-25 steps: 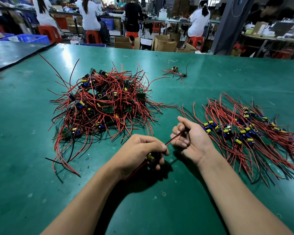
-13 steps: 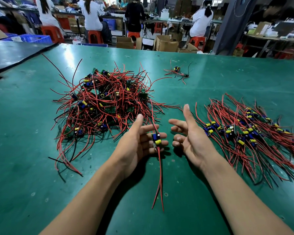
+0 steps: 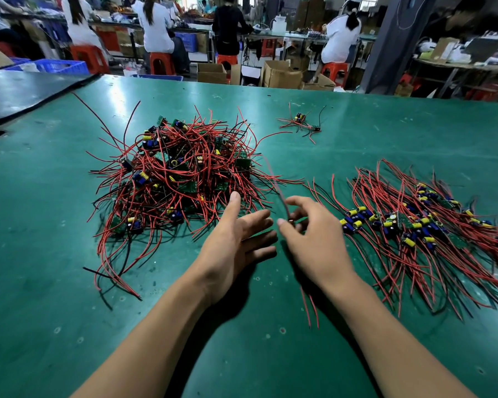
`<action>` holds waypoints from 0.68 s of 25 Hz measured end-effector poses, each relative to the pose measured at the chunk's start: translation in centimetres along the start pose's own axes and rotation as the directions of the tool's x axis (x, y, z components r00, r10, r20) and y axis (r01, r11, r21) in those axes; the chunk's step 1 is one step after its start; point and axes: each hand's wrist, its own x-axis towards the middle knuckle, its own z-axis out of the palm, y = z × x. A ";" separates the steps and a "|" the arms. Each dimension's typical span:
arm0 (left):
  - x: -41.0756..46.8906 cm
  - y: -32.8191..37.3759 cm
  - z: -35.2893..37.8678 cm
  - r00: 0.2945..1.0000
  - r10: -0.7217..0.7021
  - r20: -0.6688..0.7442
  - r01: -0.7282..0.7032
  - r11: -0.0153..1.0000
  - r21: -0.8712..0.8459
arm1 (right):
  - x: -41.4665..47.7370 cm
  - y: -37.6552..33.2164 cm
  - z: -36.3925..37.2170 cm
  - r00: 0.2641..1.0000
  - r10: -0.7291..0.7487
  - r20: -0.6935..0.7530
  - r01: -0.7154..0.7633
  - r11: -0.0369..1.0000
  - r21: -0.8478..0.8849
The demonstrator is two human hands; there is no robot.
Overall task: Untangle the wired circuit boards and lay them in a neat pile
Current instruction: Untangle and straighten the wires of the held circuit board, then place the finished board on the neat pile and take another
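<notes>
Red and black leads of one small wired circuit board (image 3: 309, 308) hang below the right hand (image 3: 316, 242). More of its wire sticks up, motion-blurred, from the pinch. The board body is hidden behind the hand, so I can't tell how it's oriented.

Right fingers (image 3: 285, 225) are curled narrow, thumb against fingertips, pinching the leads. The left hand (image 3: 236, 239) sits just beside it, palm up, fingers (image 3: 259, 222) spread wide, holding nothing.

Change: half a second ago this board lay on the left fingers with its leads dangling and the right hand open. Now it has passed to the right hand and the left is empty. I read that as this unit being freed and straightened, on its way to be laid down.

The neat fanned pile of red-wired boards with blue and yellow capacitors (image 3: 414, 231) lies right of the right hand, near it, leads roughly parallel. The likely next move is setting the board on that pile's near edge, aligned.

The big tangled heap of red-wired green boards (image 3: 179, 179) lies left of centre, just beyond the left hand. It's still large, so much of the task is left.

One stray wired board (image 3: 301, 120) lies apart, farther back on the green matte counter (image 3: 55, 282).

Behind the counter are seated workers, red stools and cardboard boxes.
</notes>
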 end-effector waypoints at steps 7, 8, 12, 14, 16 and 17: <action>-0.2 0.0 0.2 0.999 0.006 -0.054 -0.003 0.999 0.046 | 0.9 1.5 -2.5 0.998 0.017 -0.058 -0.037 0.931 -0.364; -0.1 0.0 0.3 0.998 0.003 -0.061 -0.001 1.000 0.031 | 0.6 1.2 -1.9 1.000 -0.022 0.014 0.025 0.952 -0.305; 0.0 0.0 0.3 0.997 0.000 -0.083 -0.002 1.000 -0.021 | 0.0 1.6 0.3 0.984 -0.058 0.171 0.119 0.921 -0.371; 0.0 0.0 0.2 0.996 0.005 -0.092 -0.006 1.000 -0.017 | 0.7 2.3 -0.2 0.989 -0.006 0.147 0.071 0.895 -0.441; 0.0 0.0 0.1 0.996 -0.005 -0.094 0.003 1.000 -0.017 | 1.2 3.0 -0.9 0.991 0.044 0.128 0.021 0.887 -0.462; 0.0 0.0 0.0 0.996 -0.012 -0.093 0.010 1.000 -0.023 | 1.2 3.1 -1.0 0.992 0.053 0.117 0.008 0.881 -0.474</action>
